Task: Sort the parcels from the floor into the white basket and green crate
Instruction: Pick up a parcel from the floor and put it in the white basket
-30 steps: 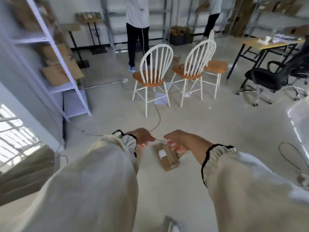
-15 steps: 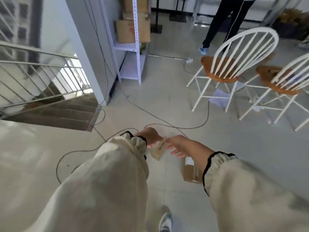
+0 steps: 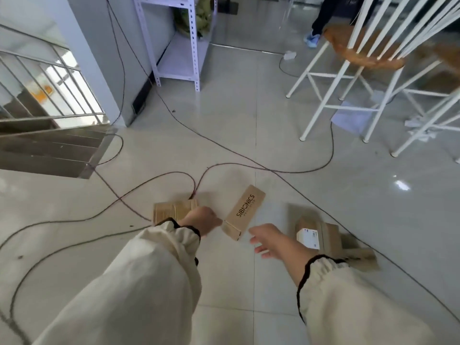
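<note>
the person leans over the pale tiled floor [image 3: 249, 135], both cream sleeves reaching down. the left hand [image 3: 200, 220] is at the near end of a long brown parcel [image 3: 245, 211] printed "sibionics". its fingertips meet the parcel's lower corner, but the back of the hand hides the fingers, so i cannot tell whether they grip it or only touch it. the right hand [image 3: 270, 241] hangs just beside that parcel's near end, apart from it, fingers spread and loose, holding nothing.

a flat cardboard parcel [image 3: 171, 209] lies on the floor behind the left hand, partly covered by the wrist. to the right, near the right hand, a parcel with a white label [image 3: 321, 235] sits on the tiles, with a smaller brown box [image 3: 361, 253] touching its far side.

thin dark cables [image 3: 308, 171] loop across the floor around the parcels. farther off stand white chairs [image 3: 348, 70] with orange seats and a pale metal rack [image 3: 193, 46]. a stair railing [image 3: 49, 78] runs along the left, and someone's dark trouser leg [image 3: 321, 18] shows at the top.
</note>
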Action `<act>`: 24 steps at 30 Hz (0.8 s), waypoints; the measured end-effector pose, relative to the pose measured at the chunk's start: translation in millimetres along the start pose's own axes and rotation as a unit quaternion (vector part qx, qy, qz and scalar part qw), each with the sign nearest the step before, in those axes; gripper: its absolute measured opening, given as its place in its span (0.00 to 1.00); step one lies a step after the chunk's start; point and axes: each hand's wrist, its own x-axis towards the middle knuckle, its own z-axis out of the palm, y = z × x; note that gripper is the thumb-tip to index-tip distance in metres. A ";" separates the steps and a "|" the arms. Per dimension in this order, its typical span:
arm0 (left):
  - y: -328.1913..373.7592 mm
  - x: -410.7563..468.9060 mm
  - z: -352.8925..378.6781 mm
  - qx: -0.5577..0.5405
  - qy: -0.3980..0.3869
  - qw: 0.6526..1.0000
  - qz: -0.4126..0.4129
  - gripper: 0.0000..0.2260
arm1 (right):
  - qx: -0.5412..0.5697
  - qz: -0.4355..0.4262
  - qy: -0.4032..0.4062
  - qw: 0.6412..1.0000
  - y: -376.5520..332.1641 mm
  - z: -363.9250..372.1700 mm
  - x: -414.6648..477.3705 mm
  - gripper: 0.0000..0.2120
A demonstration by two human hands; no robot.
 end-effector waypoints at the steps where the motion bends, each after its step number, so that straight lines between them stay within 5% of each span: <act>1: -13.2 27.5 19.9 -0.009 0.014 1.000 0.002 0.08 | 0.010 -0.003 0.008 1.000 9.8 4.6 31.1 0.13; 4: -41.4 105.7 67.5 0.009 0.038 0.999 0.023 0.08 | 0.043 -0.017 0.032 0.998 28.7 11.8 116.8 0.13; 8: -63.6 186.2 105.8 -0.010 0.087 0.995 0.055 0.21 | 0.087 -0.058 0.070 0.992 37.0 15.6 199.7 0.16; 15: -67.6 194.9 158.3 0.016 0.129 0.973 0.193 0.11 | 0.081 -0.096 0.114 0.986 61.7 32.8 238.2 0.13; 18: -56.2 189.4 163.0 -0.008 0.102 0.974 0.202 0.14 | 0.088 -0.048 0.082 0.992 76.7 15.5 238.9 0.14; 24: -24.4 192.5 169.5 -0.255 -0.028 0.959 0.122 0.12 | 0.164 0.031 0.049 0.985 101.0 -21.9 240.0 0.12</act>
